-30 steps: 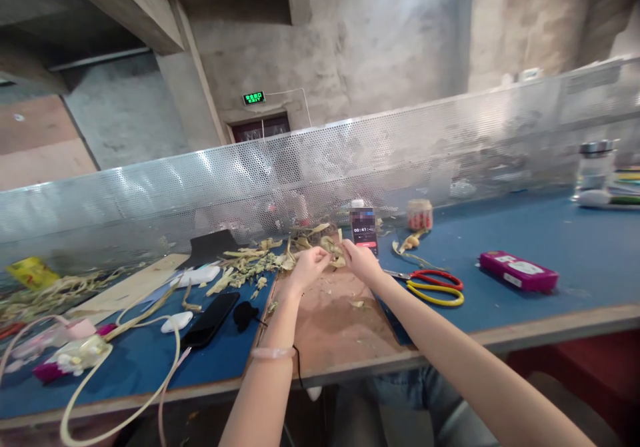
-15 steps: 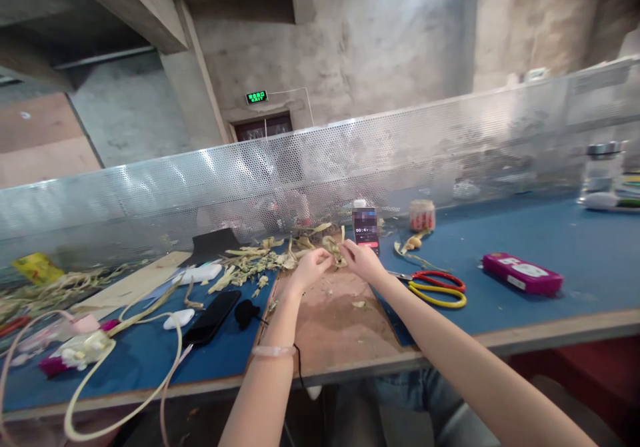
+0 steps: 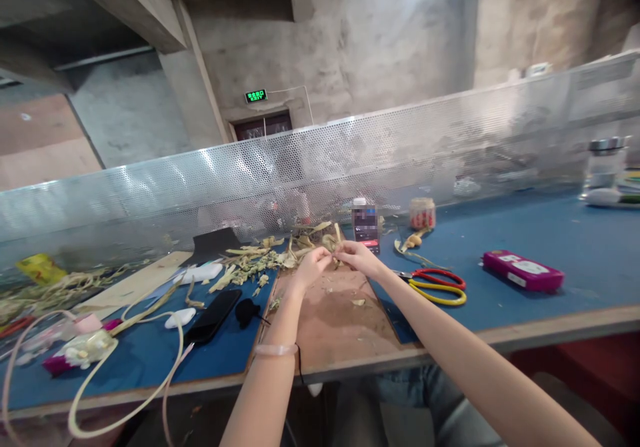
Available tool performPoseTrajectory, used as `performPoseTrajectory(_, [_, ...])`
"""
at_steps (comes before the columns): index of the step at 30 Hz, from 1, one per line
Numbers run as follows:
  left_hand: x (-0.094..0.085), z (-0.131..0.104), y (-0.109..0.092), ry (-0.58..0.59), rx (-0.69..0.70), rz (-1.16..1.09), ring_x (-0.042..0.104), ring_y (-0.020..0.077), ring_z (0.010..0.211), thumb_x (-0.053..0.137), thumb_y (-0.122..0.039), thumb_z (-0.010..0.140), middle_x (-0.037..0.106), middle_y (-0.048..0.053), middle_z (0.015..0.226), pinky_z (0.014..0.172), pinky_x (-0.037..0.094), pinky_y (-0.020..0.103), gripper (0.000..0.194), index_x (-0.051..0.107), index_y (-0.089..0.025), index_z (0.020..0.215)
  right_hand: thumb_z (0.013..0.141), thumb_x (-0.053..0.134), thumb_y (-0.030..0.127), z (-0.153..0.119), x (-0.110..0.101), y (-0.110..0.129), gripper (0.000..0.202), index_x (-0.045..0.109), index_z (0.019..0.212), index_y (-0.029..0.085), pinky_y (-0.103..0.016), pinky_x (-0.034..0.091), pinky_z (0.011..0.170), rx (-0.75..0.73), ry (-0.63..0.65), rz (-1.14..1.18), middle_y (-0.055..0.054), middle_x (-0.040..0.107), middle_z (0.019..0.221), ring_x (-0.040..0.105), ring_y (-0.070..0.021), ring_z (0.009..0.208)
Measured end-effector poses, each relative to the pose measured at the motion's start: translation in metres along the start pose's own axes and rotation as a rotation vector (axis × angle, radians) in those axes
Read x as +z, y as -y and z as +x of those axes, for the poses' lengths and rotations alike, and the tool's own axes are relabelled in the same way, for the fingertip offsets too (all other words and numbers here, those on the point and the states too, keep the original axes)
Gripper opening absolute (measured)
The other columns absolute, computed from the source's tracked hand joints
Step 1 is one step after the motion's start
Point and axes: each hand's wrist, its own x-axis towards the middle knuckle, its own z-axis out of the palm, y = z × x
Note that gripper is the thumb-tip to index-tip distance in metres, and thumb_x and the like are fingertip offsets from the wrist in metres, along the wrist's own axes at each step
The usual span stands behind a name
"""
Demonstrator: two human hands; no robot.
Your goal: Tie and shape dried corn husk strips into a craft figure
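My left hand [image 3: 313, 266] and my right hand [image 3: 357, 258] meet above the brown board [image 3: 325, 340], fingertips pinched and almost touching. Between them is a dried plant strip [image 3: 337, 232], pale yellow, its upper end standing up beside the right fingers. The fingers partly hide its lower part. Just beyond lies a heap of dried plant strips [image 3: 305, 240], spreading left onto the blue tabletop. A phone [image 3: 365, 224] with a lit timer screen stands upright behind my right hand. Small dry flakes [image 3: 359, 302] are scattered on the board.
Right of the board lie scissors [image 3: 440, 286] with red and yellow handles, a jar [image 3: 423, 214] and a magenta pack [image 3: 523, 270]. On the left are a black phone [image 3: 214, 317], looping cables [image 3: 75, 400] and a cardboard sheet [image 3: 133, 285]. A perforated metal screen [image 3: 300, 160] borders the back.
My right hand has moved slightly left and down, bringing its fingertips closer to the left ones. The strip's standing end has shifted a little left. My left hand has hardly moved.
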Motion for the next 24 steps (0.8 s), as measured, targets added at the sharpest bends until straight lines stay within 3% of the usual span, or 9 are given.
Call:
performPoseTrajectory(16, [0.007,0.007,0.011,-0.005,-0.090,-0.047,0.061,0.0198,0.092,0.053,-0.030,0.089,0.059,0.008,0.111,0.077,0.052,0.039,0.029,0.055,-0.015,0.113,0.090,0.053,0.030,0.001,0.001,-0.004,0.025,0.055,0.111,0.014,-0.034,0.053,0.069,0.144,0.031,0.215,-0.006,0.060,0.104,0.062,-0.0161,0.083])
performPoseTrajectory(24, [0.007,0.005,0.015,0.018,-0.041,-0.003,0.060,0.0204,0.094,0.054,-0.029,0.088,0.058,0.008,0.113,0.078,0.051,0.040,0.030,0.054,-0.015,0.114,0.091,0.053,0.031,0.002,-0.002,-0.014,0.026,0.055,0.111,0.014,-0.035,0.053,0.071,0.194,0.030,0.278,-0.006,0.060,0.105,0.062,-0.0168,0.084])
